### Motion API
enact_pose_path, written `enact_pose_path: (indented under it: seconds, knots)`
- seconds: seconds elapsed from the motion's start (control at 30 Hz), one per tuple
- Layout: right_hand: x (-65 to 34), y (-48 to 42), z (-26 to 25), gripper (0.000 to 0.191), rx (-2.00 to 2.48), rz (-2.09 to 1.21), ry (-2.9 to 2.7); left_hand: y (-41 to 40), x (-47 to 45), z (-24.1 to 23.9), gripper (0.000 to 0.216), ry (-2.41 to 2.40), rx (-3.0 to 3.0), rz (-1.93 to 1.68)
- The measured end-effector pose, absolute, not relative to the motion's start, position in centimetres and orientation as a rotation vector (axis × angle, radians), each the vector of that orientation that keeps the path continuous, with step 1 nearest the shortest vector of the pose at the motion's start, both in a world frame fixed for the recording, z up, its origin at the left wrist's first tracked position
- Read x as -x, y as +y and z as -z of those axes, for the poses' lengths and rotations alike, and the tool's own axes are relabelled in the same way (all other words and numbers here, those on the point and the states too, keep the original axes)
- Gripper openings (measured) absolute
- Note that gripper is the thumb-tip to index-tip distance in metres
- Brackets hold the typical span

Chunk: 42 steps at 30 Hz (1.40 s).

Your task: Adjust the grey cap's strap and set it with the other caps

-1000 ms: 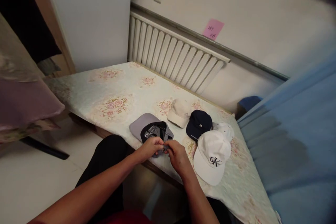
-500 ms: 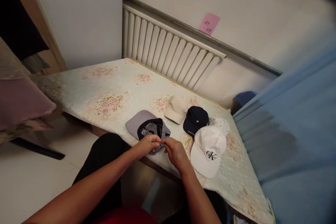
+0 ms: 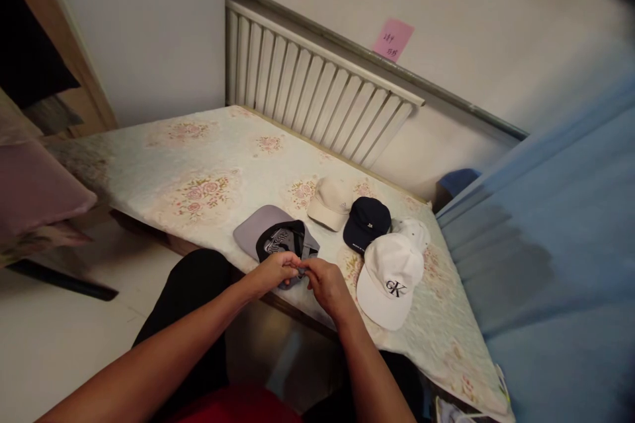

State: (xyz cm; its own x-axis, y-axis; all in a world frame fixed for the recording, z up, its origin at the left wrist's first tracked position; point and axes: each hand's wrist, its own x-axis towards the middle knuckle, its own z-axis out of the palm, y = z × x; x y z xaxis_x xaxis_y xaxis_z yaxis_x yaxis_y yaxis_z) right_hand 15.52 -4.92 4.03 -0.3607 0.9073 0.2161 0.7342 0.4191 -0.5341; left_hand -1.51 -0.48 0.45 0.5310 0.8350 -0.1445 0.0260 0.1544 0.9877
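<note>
A grey cap [image 3: 258, 228] lies upside down at the near edge of the flowered bed [image 3: 163, 172], its dark inside facing up. My left hand [image 3: 274, 269] and my right hand [image 3: 322, 283] meet at the cap's back, fingers pinched on its grey strap. To the right lie a white cap with black letters [image 3: 389, 277], a navy cap [image 3: 366, 223], a beige cap [image 3: 328, 202] and a second white cap [image 3: 414, 231], partly hidden behind the first one.
A white radiator [image 3: 312, 89] runs along the wall behind the bed, with a pink note [image 3: 393, 39] above it. A blue cloth surface [image 3: 560, 264] fills the right side. Pink bedding [image 3: 34, 192] lies at the left. My dark-trousered knee [image 3: 198, 284] is below the bed edge.
Both hands stay pinched on the grey cap's strap. The view has shifted slightly, so everything sits a little further left and up.
</note>
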Motion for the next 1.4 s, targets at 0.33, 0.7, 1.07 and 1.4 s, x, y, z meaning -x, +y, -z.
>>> enact_pose_path:
  seconds: [0.33,0.7,1.07,1.4]
  knots:
    - [-15.2,-5.3,-4.7,0.030,1.423,-0.399,-2.264,-0.6,1.5,-0.5,0.021,0.865,-1.286,-0.701]
    - [-15.3,-5.2,-4.5,0.036,1.418,-0.365,-2.296,-0.7,1.6,-0.8,0.015,0.813,-1.305,-0.694]
    - [-15.3,-5.0,-4.5,0.030,1.411,-0.539,-2.078,-1.6,0.4,-0.6,0.022,0.915,-1.275,-0.883]
    - [-14.9,-5.3,-3.8,0.031,1.419,-0.576,-1.965,-2.3,0.6,-1.8,0.019,0.970,-1.246,-0.906]
